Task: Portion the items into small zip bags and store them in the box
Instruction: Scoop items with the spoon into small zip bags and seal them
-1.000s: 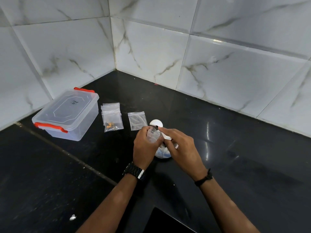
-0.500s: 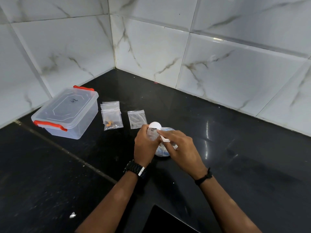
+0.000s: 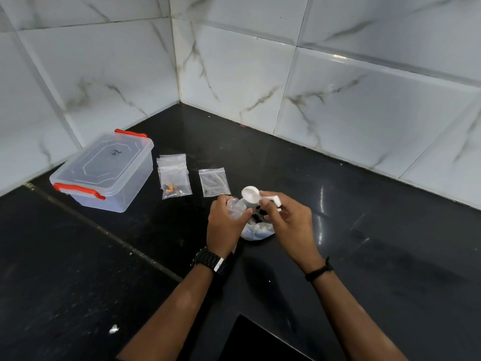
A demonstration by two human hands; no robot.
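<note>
Far left, against the tiled wall: clear plastic box (image 3: 104, 173) sitting on the black countertop (image 3: 364, 243), lid on, both red latches (image 3: 78, 190) down; judged still needing opening before anything goes inside. Just right of the box: stack of small zip bags (image 3: 173, 178) lying flat, the top one showing a few orange and dark pieces at its bottom. Next right, slightly apart: single zip bag (image 3: 214, 182) lying flat, contents too faint to name. Centre: left hand (image 3: 225, 226) curling round a small clear zip bag (image 3: 238, 208), thumb and fingers pinching its mouth, holding it raised over a crumpled clear supply bag (image 3: 256, 231) resting on the counter. Between the hands: small dark items (image 3: 257, 216) lying in the supply bag's opening. Right of centre: right hand (image 3: 289, 225) pinching the handle of a white plastic scoop (image 3: 251, 196), bowl pointing left above the small bag's mouth, looking empty. Handling, as judged: film thin, limp and slippery, collapsing unless taken at the stiffer zip rim; pieces light and loose, likely scattering on the glossy stone if tipped quickly. Portioning apparently partway along, this bag seeming not yet sealed.
</note>
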